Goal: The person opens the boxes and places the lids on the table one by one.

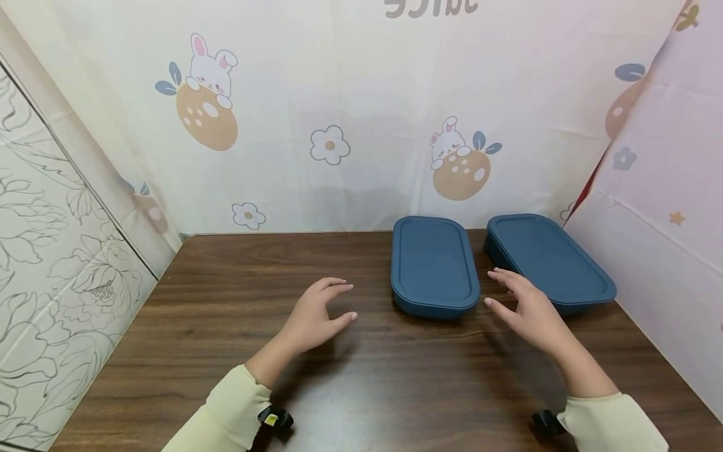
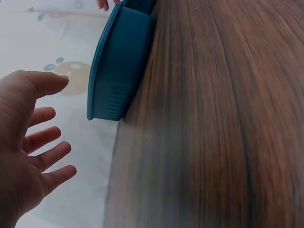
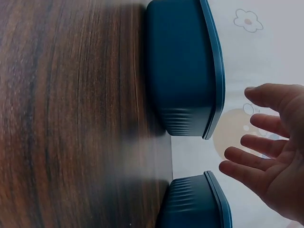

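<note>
Two dark blue lidded boxes stand on the wooden table. The nearer-to-centre box [image 1: 435,260] sits right of the middle, its lid flat on top. Beside it, at an angle along the right wall, is the second box [image 1: 550,257]. My left hand [image 1: 316,317] hovers over the table left of the centre box, fingers relaxed and spread from the thumb, holding nothing. Just right of that box, in front of part of the second one, my right hand [image 1: 531,311] hangs with loose fingers and no object in it. In the right wrist view, the right hand [image 3: 270,152] appears apart from both boxes.
The brown wooden table [image 1: 254,270] meets a printed cloth [image 1: 361,81] with rabbits and flowers at its back edge. A pale cloth wall [image 1: 666,251] bounds the right side. On the left stands a white panel [image 1: 51,270] with line-drawn flowers.
</note>
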Demonstrator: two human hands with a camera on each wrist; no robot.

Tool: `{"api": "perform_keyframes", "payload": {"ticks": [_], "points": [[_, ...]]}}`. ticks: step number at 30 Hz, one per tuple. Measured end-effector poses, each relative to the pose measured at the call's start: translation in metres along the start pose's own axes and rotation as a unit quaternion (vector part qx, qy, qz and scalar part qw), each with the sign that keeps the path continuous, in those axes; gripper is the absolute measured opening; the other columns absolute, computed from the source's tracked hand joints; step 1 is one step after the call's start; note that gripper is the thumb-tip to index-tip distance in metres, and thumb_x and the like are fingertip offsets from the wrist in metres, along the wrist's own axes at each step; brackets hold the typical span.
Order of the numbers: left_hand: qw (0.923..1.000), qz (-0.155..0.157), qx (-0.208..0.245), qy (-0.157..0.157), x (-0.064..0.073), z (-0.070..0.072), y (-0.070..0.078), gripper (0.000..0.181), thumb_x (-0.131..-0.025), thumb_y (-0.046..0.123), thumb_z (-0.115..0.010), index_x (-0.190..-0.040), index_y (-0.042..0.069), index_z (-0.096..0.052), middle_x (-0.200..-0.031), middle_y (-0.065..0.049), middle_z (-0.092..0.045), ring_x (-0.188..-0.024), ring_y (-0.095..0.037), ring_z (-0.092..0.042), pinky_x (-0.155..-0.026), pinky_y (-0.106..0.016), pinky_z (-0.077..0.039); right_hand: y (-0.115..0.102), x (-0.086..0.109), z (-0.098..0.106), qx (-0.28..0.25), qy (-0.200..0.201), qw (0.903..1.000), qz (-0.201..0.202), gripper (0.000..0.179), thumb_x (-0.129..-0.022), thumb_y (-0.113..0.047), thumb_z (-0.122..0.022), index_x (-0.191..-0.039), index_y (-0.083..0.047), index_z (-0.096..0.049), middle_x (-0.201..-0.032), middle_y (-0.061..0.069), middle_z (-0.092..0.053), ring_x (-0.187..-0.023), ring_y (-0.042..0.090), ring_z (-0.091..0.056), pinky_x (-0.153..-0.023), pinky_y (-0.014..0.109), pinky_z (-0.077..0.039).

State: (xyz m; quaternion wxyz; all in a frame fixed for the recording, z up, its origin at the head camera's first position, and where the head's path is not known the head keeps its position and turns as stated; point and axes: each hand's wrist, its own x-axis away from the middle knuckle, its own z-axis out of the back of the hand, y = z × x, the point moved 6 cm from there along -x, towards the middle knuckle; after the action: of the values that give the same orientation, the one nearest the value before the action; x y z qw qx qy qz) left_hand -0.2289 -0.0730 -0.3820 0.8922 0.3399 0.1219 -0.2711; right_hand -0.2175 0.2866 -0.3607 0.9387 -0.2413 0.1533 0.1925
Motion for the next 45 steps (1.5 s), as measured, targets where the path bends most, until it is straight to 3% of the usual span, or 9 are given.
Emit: {"api": "perform_keyframes", "payload": {"ticks": [4,8,16,24,30,36,39,43,45], "points": [[0.999,0.009,0.043,0.009,-0.007,-0.008,-0.002,0.045,-0.083,0.025,-0.079,-0.123,0.009,-0.066,-0.123,-0.003,-0.059,-0.114,-0.021,-0.057,-0.092,-0.04,-0.051,0.002,-0.002,-0.001,-0.003,0.002,1.0,0.0,0.052,-0.09,-0.011,-0.07,-0.134,0.006,-0.051,-0.139,0.029,-0.045,-0.11,0.045,-0.055,-0.08,0.058,-0.05],[0.9949,0.018,0.098,0.016,-0.014,-0.016,-0.006,0.044,-0.082,0.022,-0.08,-0.12,0.008,-0.066,-0.12,-0.004,-0.061,-0.111,-0.027,-0.06,-0.089,-0.042,-0.053,0.005,-0.004,-0.003,-0.011,0.0,0.9999,-0.008,0.051,-0.091,-0.012,-0.07,-0.134,0.005,-0.051,-0.139,0.028,-0.045,-0.112,0.044,-0.053,-0.083,0.059,-0.049],[0.9852,0.069,0.157,-0.011,-0.026,-0.032,-0.012,0.054,-0.079,0.027,-0.082,-0.127,0.009,-0.063,-0.123,-0.014,-0.06,-0.11,-0.033,-0.059,-0.089,-0.045,-0.052,0.016,-0.006,-0.009,-0.032,-0.027,0.9966,-0.07,0.053,-0.098,-0.024,-0.061,-0.14,0.004,-0.046,-0.14,0.028,-0.043,-0.118,0.046,-0.048,-0.088,0.06,-0.046],[0.958,0.128,0.254,-0.036,-0.042,-0.052,-0.016,0.055,-0.083,0.026,-0.079,-0.133,0.013,-0.06,-0.132,-0.01,-0.055,-0.118,-0.027,-0.055,-0.092,-0.041,-0.052,0.027,-0.011,-0.014,-0.077,-0.07,0.9861,-0.129,0.061,-0.101,-0.037,-0.052,-0.147,0.0,-0.037,-0.145,0.029,-0.037,-0.125,0.048,-0.044,-0.093,0.063,-0.042],[0.9538,0.135,0.263,-0.051,-0.05,-0.065,-0.016,0.062,-0.084,0.03,-0.077,-0.139,0.01,-0.054,-0.136,-0.013,-0.054,-0.12,-0.026,-0.054,-0.097,-0.048,-0.047,0.033,-0.016,-0.022,-0.124,-0.077,0.9773,-0.154,0.064,-0.101,-0.041,-0.05,-0.15,-0.002,-0.033,-0.145,0.029,-0.038,-0.125,0.047,-0.045,-0.093,0.063,-0.042],[0.9476,0.159,0.272,-0.053,-0.059,-0.074,-0.019,0.066,-0.085,0.034,-0.076,-0.142,0.014,-0.051,-0.137,-0.007,-0.054,-0.119,-0.021,-0.054,-0.096,-0.043,-0.047,0.036,-0.023,-0.032,-0.175,-0.076,0.9666,-0.171,0.065,-0.101,-0.04,-0.05,-0.151,-0.003,-0.031,-0.146,0.028,-0.037,-0.126,0.045,-0.046,-0.093,0.058,-0.045],[0.9283,0.167,0.328,-0.055,-0.066,-0.081,-0.02,0.065,-0.086,0.03,-0.076,-0.143,0.014,-0.049,-0.14,-0.009,-0.05,-0.122,-0.025,-0.052,-0.093,-0.042,-0.05,0.039,-0.024,-0.034,-0.214,-0.077,0.9573,-0.178,0.065,-0.102,-0.038,-0.05,-0.152,-0.002,-0.028,-0.148,0.028,-0.034,-0.127,0.044,-0.045,-0.091,0.053,-0.049],[0.8771,0.193,0.436,-0.059,-0.075,-0.091,-0.02,0.065,-0.087,0.018,-0.075,-0.145,0.013,-0.046,-0.144,-0.014,-0.043,-0.126,-0.031,-0.049,-0.087,-0.047,-0.053,0.044,-0.028,-0.039,-0.27,-0.088,0.9412,-0.183,0.071,-0.102,-0.036,-0.051,-0.155,-0.003,-0.018,-0.151,0.029,-0.026,-0.13,0.044,-0.04,-0.09,0.05,-0.051],[0.8578,0.207,0.467,-0.059,-0.079,-0.095,-0.021,0.066,-0.088,0.016,-0.074,-0.146,0.014,-0.044,-0.145,-0.014,-0.042,-0.126,-0.031,-0.05,-0.087,-0.049,-0.053,0.047,-0.03,-0.042,-0.297,-0.094,0.9321,-0.185,0.075,-0.101,-0.035,-0.052,-0.156,-0.006,-0.009,-0.154,0.029,-0.02,-0.132,0.045,-0.037,-0.091,0.052,-0.049]]}}
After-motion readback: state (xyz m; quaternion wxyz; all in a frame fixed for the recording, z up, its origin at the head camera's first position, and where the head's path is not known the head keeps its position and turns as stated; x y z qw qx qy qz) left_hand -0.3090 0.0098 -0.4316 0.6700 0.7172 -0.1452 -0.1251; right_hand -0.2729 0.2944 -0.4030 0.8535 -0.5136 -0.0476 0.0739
